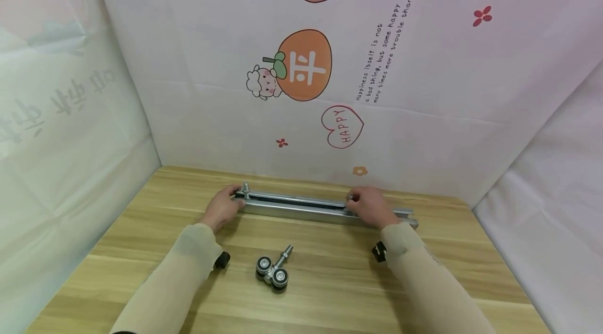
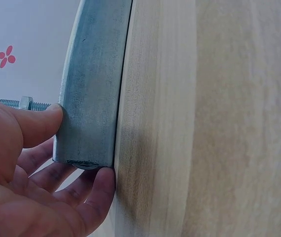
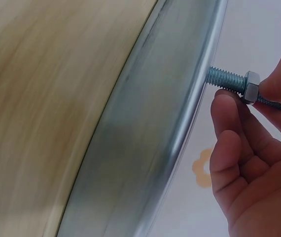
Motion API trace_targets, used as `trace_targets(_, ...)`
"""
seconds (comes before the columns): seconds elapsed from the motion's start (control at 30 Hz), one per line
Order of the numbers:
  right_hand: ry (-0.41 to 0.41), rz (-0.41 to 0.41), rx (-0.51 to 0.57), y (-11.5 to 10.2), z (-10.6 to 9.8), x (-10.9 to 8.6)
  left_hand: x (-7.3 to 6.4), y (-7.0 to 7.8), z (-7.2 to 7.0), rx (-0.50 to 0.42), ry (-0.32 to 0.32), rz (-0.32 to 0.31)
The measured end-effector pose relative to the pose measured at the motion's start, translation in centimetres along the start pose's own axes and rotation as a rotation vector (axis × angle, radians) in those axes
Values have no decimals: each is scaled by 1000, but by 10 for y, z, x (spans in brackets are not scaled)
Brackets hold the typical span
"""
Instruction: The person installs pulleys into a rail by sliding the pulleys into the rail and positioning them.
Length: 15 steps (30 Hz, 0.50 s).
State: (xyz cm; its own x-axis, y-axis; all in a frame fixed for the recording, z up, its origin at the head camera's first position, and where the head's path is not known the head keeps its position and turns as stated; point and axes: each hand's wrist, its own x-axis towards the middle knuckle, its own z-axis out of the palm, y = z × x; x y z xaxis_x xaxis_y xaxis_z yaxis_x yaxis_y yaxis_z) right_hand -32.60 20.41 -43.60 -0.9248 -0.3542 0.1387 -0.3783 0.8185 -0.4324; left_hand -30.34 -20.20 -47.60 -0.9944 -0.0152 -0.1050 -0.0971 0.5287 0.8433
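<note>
A metal channel rail [image 1: 294, 212] lies lengthwise near the back of the wooden table, its slot facing up. At its left end my left hand [image 1: 221, 209] grips it, thumb on the upper edge and fingers curled around the end. Close to that thumb a threaded bolt [image 2: 26, 103] with a nut stands up from the slot. Toward the rail's right end, my right hand [image 1: 370, 206] pinches a second bolt [image 3: 227, 80] by its nut. Whatever these bolts join inside the rail is hidden. A loose twin-wheel roller [image 1: 272, 274] with a threaded stem rests on the table between my forearms.
Behind the rail rises a white printed cloth [image 1: 212, 114] with cartoon fruit and lettering. More cloth hangs at the left [image 1: 56, 140] and right [image 1: 551, 192]. The wooden tabletop [image 1: 330, 292] stretches toward me. Dark wrist devices show at both sleeves.
</note>
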Motion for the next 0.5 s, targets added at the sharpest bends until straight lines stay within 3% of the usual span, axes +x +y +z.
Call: trace_targets(0.5,-50,-18,11,-28,15,17,-1,1,1,23,8,8)
